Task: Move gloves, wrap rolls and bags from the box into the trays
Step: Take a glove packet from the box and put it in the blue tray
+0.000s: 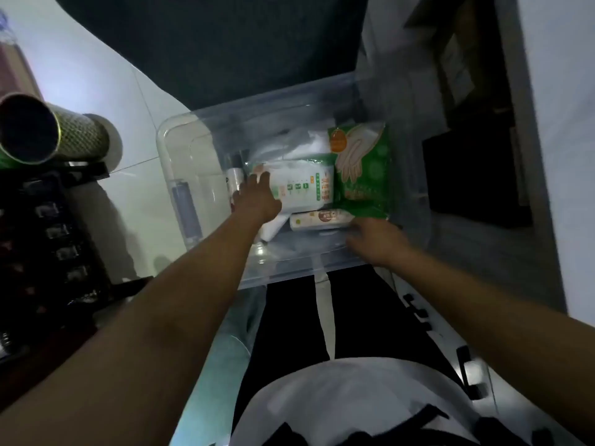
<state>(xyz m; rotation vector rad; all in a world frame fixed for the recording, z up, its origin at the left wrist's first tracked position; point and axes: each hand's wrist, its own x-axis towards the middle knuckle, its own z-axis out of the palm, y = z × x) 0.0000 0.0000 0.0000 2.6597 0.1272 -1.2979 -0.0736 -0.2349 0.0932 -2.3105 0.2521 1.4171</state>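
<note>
**Both hands in the clear box**

One box (180, 175) sits on the pale tiled floor (106, 101): a rounded rectangular tub of clear, glossy plastic, its walls see-through and its rim catching the light. All the task's things in view lie inside it.

There are two flat packs. The glove pack (362, 169) is a shiny green film pouch printed with a pale hand shape and an orange round badge; it lies along the right side of the box. The bag pack (302, 188) is a soft white pouch with green printing, just left of the glove pack and touching it. Below them lies one long white wrap box (318, 218), a slim carton with a brown round mark. One slim roll (234, 180), glossy and cylindrical, stands at the left edge of the bag pack. Crumpled clear film fills the far part of the box; what it is cannot be told.

The left hand (256, 197) lies on the left edge of the bag pack, fingers spread flat, grip wide and holding nothing clearly. The right hand (375, 239) is at the near corner of the glove pack; blur hides the fingers, so its grip cannot be told.

Left of the box, one metal mesh tube (64, 136) lies on a dark rack (48, 226).
</note>
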